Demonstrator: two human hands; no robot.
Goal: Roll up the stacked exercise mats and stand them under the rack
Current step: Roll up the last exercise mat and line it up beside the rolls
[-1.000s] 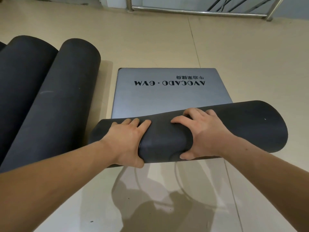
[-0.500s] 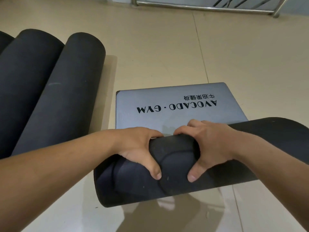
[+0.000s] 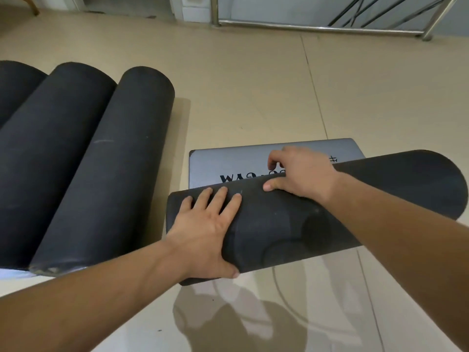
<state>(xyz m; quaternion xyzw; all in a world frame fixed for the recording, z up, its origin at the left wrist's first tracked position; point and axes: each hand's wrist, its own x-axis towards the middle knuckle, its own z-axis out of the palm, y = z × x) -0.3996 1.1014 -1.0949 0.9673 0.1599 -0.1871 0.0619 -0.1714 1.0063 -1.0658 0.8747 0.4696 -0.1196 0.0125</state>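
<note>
1. Beige tiled floor (image 3: 253,85), glossy in the near part.
2. Three rolled mats (image 3: 58,153), black, lying side by side at left, touching, running near to far.
3. Mat roll (image 3: 317,217), black, lying across centre-right on the floor, only partly rolled.
4. Flat grey end (image 3: 228,161) of the same mat, just beyond the roll, lettering partly covered.
5. Metal rail (image 3: 317,24) along the far edge.
6. Left hand (image 3: 203,229): fingers straight and spread, pressed flat on the roll's left part, thumb round its near side.
7. Right hand (image 3: 302,171): fingers curled over the roll's far crest, thumb on top, gripping it.
</note>
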